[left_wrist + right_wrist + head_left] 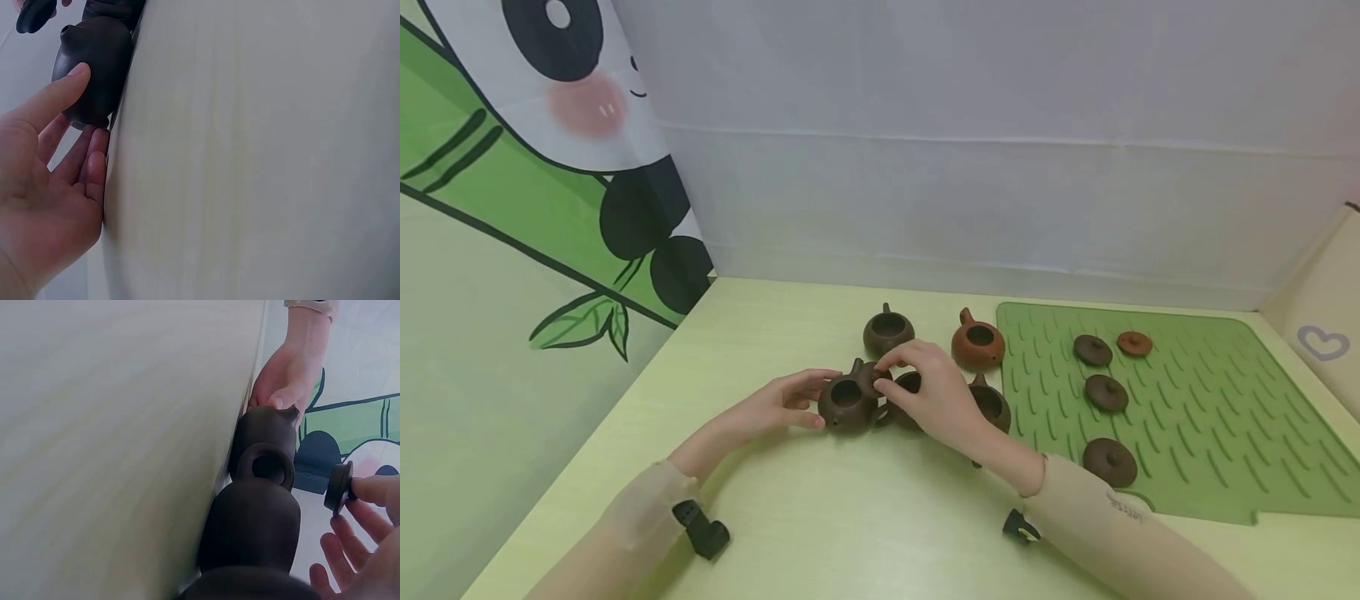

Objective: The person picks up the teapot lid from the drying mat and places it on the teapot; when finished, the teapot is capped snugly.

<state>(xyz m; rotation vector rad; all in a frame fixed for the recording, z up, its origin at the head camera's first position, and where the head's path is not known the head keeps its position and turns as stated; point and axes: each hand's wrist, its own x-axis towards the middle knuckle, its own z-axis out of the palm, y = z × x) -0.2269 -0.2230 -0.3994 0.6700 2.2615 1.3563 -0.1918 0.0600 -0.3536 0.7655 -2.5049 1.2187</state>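
A small dark brown teapot stands uncovered at the left end of the group, its round opening facing up. My left hand holds it from the left, thumb on the body near the spout and fingers round the far side. My right hand pinches a dark lid by its knob between thumb and fingertips. In the head view the lid overlaps the right rear of that teapot; the right wrist view shows it raised beside the pot. Another dark teapot lies partly hidden beneath the right hand.
Behind stand a dark teapot and a reddish-brown teapot. A further dark teapot is right of my right hand. On the green mat lie several dark lids and one reddish lid. A white cloth hangs behind.
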